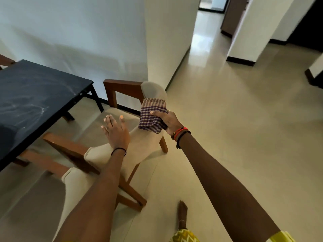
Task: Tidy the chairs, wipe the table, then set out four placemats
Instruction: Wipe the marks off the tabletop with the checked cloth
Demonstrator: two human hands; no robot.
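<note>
— Where is there room to pass?
— On the right. The glossy beige tiled floor (227, 137) lies bare up to the corridor (206, 32), past the white wall corner (166, 41).
— And on the left?
— Crowded. A cream upholstered chair with brown wooden arms (145, 142) sits right under the left hand (115, 131). Its rounded backrest meets the purple-checked cloth (152, 116) that the right hand (170, 120) grips. A second cream chair (75, 186) stands just beside it, and the black rectangular table (35, 95) closes off that side.

Cloth (152, 116) – purple-white check; table (35, 95) black; chair (132, 144) beige, brown wood frame.
</note>
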